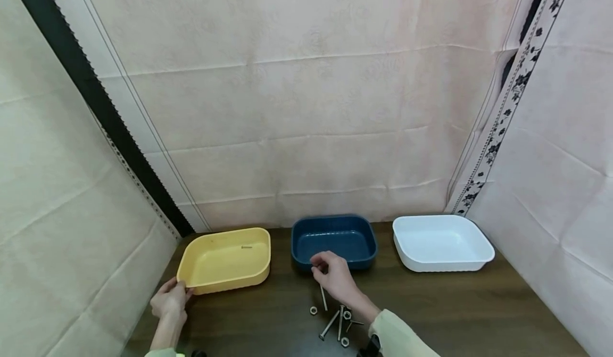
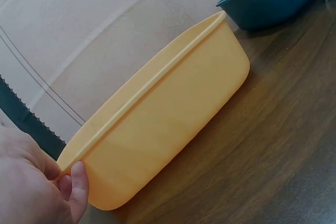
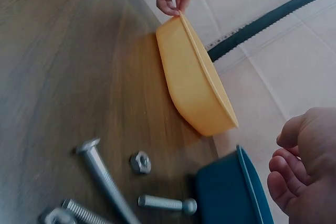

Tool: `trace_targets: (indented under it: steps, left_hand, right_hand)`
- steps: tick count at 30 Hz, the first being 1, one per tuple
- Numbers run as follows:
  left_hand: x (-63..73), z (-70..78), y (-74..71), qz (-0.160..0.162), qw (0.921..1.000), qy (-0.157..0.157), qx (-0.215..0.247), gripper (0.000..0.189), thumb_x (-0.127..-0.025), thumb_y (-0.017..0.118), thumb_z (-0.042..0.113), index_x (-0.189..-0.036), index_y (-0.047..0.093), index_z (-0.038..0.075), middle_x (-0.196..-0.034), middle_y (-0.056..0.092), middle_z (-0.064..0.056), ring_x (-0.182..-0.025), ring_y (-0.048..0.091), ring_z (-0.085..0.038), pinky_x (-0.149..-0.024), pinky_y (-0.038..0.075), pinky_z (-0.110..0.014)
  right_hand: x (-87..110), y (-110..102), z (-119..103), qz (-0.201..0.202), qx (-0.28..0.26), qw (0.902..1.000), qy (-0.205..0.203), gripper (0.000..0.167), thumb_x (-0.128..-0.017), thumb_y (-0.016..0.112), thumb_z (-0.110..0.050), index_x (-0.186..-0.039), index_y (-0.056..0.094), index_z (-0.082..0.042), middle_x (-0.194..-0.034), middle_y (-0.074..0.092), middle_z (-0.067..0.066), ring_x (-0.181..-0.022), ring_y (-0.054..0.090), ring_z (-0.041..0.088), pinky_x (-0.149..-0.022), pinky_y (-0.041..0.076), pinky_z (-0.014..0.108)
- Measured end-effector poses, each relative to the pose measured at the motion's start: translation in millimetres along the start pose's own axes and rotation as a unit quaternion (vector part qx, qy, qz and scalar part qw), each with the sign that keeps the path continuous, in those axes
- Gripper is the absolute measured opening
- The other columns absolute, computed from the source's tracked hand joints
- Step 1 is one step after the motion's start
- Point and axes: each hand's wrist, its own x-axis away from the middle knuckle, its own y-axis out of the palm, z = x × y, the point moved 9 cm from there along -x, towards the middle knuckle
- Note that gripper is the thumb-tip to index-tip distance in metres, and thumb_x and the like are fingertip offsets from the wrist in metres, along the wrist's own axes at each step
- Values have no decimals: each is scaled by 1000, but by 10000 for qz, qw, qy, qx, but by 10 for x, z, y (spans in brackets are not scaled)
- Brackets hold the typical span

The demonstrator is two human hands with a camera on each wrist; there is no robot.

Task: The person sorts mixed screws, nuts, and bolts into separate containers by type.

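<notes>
My left hand (image 1: 170,301) pinches the rim of a yellow tray (image 1: 225,285) at its near-left corner, thumb outside the wall. A small screw (image 1: 246,247) lies inside that tray. Over the front rim of a dark blue tray (image 1: 335,223) hovers my right hand (image 1: 335,278), its fingers loosely bent and nothing visible in them. Below it on the table are a bolt (image 1: 323,297), a nut (image 1: 313,310) and a small pile with longer bolts (image 1: 329,324) and more nuts (image 1: 345,342). In the right wrist view a bolt (image 3: 163,203) lies close to the blue tray.
To the right of the blue tray stands a white tray (image 1: 442,266). All three trays sit along the back of the brown wooden table (image 1: 268,325). Pale cloth curtains (image 1: 306,107) enclose the back and both sides.
</notes>
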Motion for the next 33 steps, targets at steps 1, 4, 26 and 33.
trace_targets:
  steps: [1, 4, 26, 33]
  left_hand:
    - [-3, 5, 4, -2, 10000, 12, 28, 48, -92, 51, 1, -139, 50, -8, -144, 29, -26, -59, 63, 1, -70, 58, -19]
    - [-3, 10, 1, 16, 10000, 30, 38, 47, -92, 51, 1, -139, 50, -9, -143, 31, -26, -58, 62, 0, -68, 58, -19]
    - [-20, 12, 20, 39, 10000, 16, 42, 47, -93, 52, 1, -139, 50, -10, -136, 37, -22, -57, 63, 0, -67, 58, -19]
    - [-45, 0, 25, 40, 10000, -45, -12, 48, -94, 51, 0, -140, 49, -9, -131, 43, -21, -56, 61, 2, -69, 58, -20]
  right_hand:
    - [29, -39, 18, 29, 34, 10000, 35, 15, -89, 69, 4, -101, 70, -4, -95, 66, 7, -80, 61, 14, -67, 54, 26]
    - [126, -147, 75, 99, 104, 9998, 138, 16, -87, 70, 5, -99, 70, -7, -93, 66, 4, -79, 61, 14, -66, 54, 26]
    - [805, -520, 441, 135, -48, 9928, 1192, 16, -83, 73, 6, -94, 69, -3, -85, 65, -1, -74, 59, 9, -62, 53, 24]
    - [1009, -475, 580, -235, 37, 9910, 1316, 13, -83, 73, 4, -94, 69, -1, -84, 62, -2, -73, 57, 6, -61, 52, 24]
